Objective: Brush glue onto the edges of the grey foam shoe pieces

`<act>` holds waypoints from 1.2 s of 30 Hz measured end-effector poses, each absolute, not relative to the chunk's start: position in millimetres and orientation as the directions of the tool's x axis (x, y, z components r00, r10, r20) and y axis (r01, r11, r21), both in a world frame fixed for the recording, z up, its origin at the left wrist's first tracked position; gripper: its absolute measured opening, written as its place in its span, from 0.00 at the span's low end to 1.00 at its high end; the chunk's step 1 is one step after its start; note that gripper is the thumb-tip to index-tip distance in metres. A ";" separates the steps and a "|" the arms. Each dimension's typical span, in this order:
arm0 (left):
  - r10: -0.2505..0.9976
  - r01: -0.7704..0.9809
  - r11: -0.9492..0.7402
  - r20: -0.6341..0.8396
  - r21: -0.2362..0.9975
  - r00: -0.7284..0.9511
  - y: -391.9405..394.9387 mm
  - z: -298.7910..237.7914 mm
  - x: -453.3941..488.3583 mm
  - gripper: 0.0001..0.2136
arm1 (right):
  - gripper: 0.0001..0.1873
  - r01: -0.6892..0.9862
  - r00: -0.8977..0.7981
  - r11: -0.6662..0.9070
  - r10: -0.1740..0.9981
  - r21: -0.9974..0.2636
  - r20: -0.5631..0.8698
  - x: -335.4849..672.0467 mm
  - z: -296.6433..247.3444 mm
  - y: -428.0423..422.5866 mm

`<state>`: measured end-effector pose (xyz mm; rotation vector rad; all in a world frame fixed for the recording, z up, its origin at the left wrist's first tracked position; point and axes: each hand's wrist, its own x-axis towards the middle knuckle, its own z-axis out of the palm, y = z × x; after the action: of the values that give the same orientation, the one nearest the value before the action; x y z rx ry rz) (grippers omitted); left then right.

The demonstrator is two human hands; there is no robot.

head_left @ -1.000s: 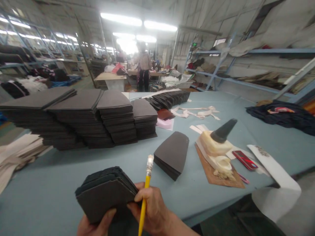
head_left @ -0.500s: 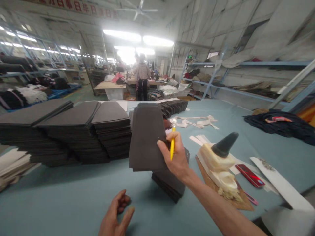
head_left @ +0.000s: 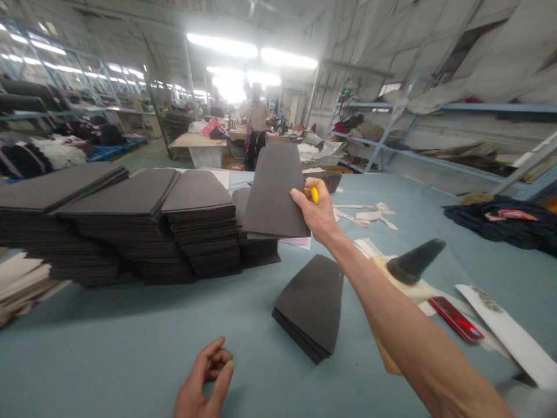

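My right hand (head_left: 321, 212) is closed on the right edge of some thin dark grey panels (head_left: 275, 194), raised tilted above the far part of the table. A yellow pen (head_left: 314, 195) is tucked in the same hand, its end showing between the fingers. Near the front edge, my left hand (head_left: 204, 377) rests over the table, empty, with fingers loosely curled and the thumb apart from the index finger. Between the hands lies a small stack of similar panels (head_left: 311, 302). Tall stacks of panels (head_left: 204, 232) stand left of the raised ones, which partly hide a lower stack (head_left: 259, 247).
On the right are a dark cone-shaped object (head_left: 415, 261) on a pale block, a red phone-like object (head_left: 456, 319) and a long white strip (head_left: 507, 331). Dark cloth (head_left: 500, 220) lies farther back. A person (head_left: 256, 125) stands at a distant table.
My right hand has lifted the panels up and away, uncovering the small stack on the table. My left hand stays in place, its thumb drawn a little nearer the fingers.
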<state>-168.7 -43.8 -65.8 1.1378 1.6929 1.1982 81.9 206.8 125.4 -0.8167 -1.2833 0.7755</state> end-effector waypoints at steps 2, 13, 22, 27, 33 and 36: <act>0.937 0.132 0.225 -0.177 0.965 -0.301 -38.6 -61.4 -172.6 0.37 | 0.28 -0.010 0.146 0.515 0.849 -0.857 0.508 78.7 118.3 188.5; 0.991 -0.741 0.028 -0.114 0.671 -0.066 -20.0 47.7 -78.5 0.39 | 0.15 0.370 0.237 0.505 0.760 -0.779 0.605 36.3 74.7 47.1; 0.988 -0.769 -0.054 -0.078 0.637 -0.134 -27.6 63.5 -73.5 0.33 | 0.13 0.455 0.218 0.517 0.725 -0.725 0.654 50.7 47.5 27.5; 0.988 -0.781 -0.042 -0.091 0.623 -0.125 -32.7 62.4 -70.4 0.33 | 0.13 0.482 0.213 0.558 0.674 -0.676 0.708 53.9 46.4 21.2; 0.989 -0.833 0.008 -0.129 0.553 -0.076 -33.8 65.7 -68.4 0.37 | 0.11 0.485 0.222 0.562 0.662 -0.670 0.715 52.8 55.5 18.5; 0.988 -0.806 0.079 -0.156 0.587 -0.016 -30.4 62.6 -65.8 0.40 | 0.13 0.442 0.231 0.512 0.728 -0.736 0.645 57.9 61.0 25.9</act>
<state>-65.8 -30.4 62.6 0.3720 0.6156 1.4763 57.9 25.9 61.0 -1.1040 -1.4007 0.2649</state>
